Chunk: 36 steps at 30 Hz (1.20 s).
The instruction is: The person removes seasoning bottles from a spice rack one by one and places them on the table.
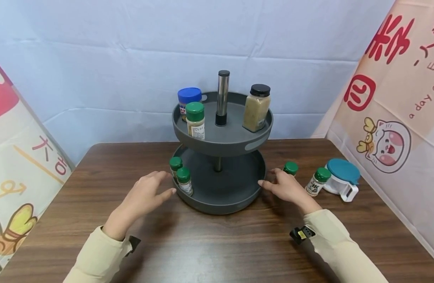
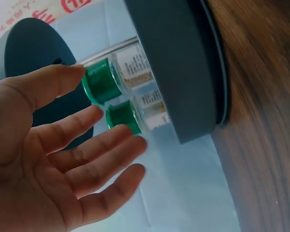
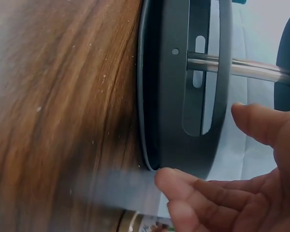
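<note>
A dark grey two-tier turntable rack (image 1: 217, 206) stands on the table. Two small green-capped spice jars, one in front (image 1: 184, 184) and one behind (image 1: 175, 163), stand inside its lower tier at the left. My left hand (image 1: 146, 194) is beside that left rim, fingers spread and slightly bent around the outside of the jars, holding nothing. At the right rim is my right hand (image 1: 285, 186), thumb and fingers apart; in the right wrist view a fingertip (image 3: 169, 179) is at the tray's lower edge, and whether it touches cannot be told.
The upper tier (image 1: 220, 145) carries a blue-lidded jar (image 1: 189, 96), a larger green-capped jar (image 1: 195, 120) and a black-lidded square jar (image 1: 256, 110). Right of the rack stand two green-capped jars (image 1: 290, 168) (image 1: 316, 182) and a teal-lidded white container (image 1: 344, 173). A metal post (image 1: 222, 94) rises centrally.
</note>
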Tool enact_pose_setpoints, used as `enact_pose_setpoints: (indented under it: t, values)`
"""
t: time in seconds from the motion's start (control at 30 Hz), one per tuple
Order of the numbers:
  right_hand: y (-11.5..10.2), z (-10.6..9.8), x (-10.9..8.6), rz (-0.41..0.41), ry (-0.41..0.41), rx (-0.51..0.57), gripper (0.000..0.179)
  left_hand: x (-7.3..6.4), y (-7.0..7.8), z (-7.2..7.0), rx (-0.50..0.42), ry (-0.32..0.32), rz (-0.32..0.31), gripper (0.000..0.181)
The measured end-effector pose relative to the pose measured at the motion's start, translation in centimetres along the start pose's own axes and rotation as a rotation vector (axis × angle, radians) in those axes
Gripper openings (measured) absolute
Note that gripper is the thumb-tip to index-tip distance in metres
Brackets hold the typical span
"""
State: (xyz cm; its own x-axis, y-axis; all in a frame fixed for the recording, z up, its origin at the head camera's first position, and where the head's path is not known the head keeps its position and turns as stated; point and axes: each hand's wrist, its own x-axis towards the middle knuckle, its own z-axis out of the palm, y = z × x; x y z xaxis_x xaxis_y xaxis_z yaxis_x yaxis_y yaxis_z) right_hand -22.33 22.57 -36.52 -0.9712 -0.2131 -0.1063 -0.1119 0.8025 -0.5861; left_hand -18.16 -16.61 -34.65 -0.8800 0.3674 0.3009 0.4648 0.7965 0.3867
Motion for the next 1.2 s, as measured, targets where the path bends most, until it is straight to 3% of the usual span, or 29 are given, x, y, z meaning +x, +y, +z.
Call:
enact_pose_setpoints:
  t: [0.23, 0.6, 0.83, 1.2]
  values:
    - [-0.3, 0.4, 0.9, -0.018, -0.001, 0.06, 0.069, 0.3, 0.5, 0.6, -0.012, 0.097, 0.021, 0.033]
    - [-0.5, 1.2, 1.9, 0.026, 0.076, 0.054, 0.056, 1.1, 1.3, 1.1, -0.021, 0.138, 0.029, 0.041]
    - [-0.7, 1.5, 2.0, 0.06, 0.09, 0.052, 0.043, 2.0, 2.1, 1.5, -0.037, 0.134, 0.025, 0.046]
    - [-0.8, 1.5, 2.0, 0.077, 0.084, 0.045, 0.041, 3.0, 2.6, 2.1, -0.046, 0.111, 0.004, 0.046]
